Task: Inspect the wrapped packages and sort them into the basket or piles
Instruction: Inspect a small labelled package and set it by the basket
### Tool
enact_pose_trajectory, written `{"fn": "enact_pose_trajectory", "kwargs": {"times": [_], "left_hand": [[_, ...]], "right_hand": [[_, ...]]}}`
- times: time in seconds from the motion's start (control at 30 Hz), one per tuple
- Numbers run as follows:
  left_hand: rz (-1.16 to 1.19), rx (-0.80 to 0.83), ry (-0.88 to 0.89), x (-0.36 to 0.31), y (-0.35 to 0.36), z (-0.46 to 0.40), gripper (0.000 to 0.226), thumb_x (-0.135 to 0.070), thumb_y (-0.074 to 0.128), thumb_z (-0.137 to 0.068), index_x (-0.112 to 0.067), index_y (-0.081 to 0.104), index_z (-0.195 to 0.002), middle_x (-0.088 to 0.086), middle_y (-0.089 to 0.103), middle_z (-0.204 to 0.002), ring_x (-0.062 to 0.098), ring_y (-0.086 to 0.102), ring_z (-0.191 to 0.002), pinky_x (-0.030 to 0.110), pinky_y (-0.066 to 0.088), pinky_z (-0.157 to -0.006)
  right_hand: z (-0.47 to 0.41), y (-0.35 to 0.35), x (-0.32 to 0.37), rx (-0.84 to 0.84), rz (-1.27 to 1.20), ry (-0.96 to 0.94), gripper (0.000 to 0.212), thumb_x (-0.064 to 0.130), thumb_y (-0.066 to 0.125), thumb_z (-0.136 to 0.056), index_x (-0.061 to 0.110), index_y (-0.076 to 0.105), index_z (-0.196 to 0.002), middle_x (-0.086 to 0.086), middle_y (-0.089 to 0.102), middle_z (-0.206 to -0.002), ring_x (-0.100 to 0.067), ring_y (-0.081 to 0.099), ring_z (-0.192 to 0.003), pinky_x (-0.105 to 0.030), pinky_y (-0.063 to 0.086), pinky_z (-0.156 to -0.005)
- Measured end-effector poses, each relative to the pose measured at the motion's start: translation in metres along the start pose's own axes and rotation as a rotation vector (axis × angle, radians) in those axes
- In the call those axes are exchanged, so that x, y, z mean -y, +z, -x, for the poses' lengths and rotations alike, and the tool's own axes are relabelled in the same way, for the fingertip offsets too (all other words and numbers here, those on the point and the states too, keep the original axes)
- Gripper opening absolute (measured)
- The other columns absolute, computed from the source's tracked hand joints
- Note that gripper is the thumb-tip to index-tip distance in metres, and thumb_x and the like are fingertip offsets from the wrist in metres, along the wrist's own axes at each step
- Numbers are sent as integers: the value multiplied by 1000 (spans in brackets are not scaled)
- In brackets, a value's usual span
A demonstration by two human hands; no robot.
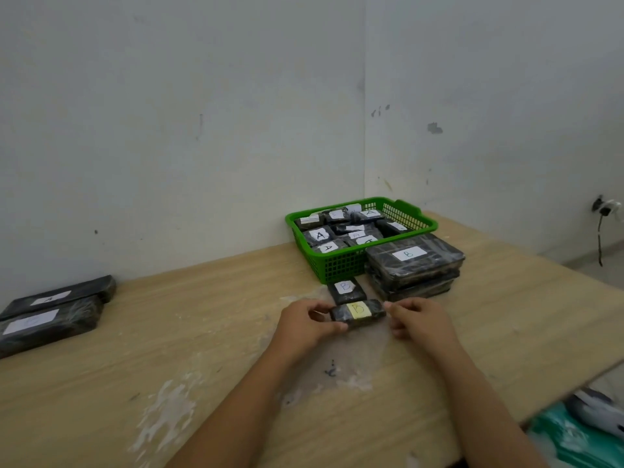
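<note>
At table centre: a small black wrapped package with a yellow label [358,314] marked "B" lies crosswise, held at both ends.
Left hand [309,324]: at the package's 9 o'clock end, fingers curled round that end, thumb on the near side; it grips the package.
Right hand [417,320]: at the package's 3 o'clock end, fingers bent, fingertips [388,307] touching the end; whether they pinch it or only rest against it I cannot tell for sure, though they look closed on it.
Second small package [346,290]: black, white label marked "B", flat on the table just beyond the held one at 12 o'clock, very close to it or touching, and just in front of the basket.
Green basket [337,265]: at 12 o'clock from the hands, against the wall corner, holding many small black packages, several with white labels reading "A".
Stack of large packages [415,265]: at 1 o'clock, flat black slabs piled beside the basket's right side, top label "B".
Long packages [54,310]: at 9 o'clock, well apart, two black bars side by side near the table's left edge; the far one's label reads "A", the near one's is unreadable.
Table [202,332]: pale wood with whitish smears.
Wall [202,113]: off-white, scuffed.
</note>
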State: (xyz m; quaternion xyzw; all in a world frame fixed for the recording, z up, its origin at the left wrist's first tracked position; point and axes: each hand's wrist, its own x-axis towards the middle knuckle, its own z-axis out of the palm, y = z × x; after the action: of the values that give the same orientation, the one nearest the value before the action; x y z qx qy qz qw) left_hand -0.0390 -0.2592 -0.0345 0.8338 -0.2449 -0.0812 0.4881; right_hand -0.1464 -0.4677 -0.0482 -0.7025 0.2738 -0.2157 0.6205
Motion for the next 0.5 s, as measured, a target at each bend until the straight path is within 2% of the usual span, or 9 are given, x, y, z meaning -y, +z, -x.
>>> {"fn": "enact_pose_trajectory", "kwargs": {"times": [0.13,0.33,0.5], "left_hand": [[-115,-14,8,7,6,-13,58,-41,93,-70,-25,75,-123,-7,67,-108,7,63,-97,16,47,-79],[-112,-42,5,8,18,-10,64,-42,93,-70,-24,73,-128,-7,70,-113,10,64,-102,33,54,-94],[-86,-63,27,10,15,-6,65,-42,92,-72,-25,69,-130,-10,68,-111,6,60,-99,21,46,-86]], "right_hand": [[-8,-4,-9,-76,-119,57,24,22,74,-94,1,67,-104,-13,69,-67,-22,63,-56,-34,56,-55],[-9,-3,-10,-71,-45,63,24,26,70,-96,2,70,-95,-6,68,-60,-21,63,-55,-36,57,-60],[-2,-2,-7,-68,15,30,20,27,69,-97,7,69,-95,-6,69,-62,-20,64,-56,-43,59,-65]]}}
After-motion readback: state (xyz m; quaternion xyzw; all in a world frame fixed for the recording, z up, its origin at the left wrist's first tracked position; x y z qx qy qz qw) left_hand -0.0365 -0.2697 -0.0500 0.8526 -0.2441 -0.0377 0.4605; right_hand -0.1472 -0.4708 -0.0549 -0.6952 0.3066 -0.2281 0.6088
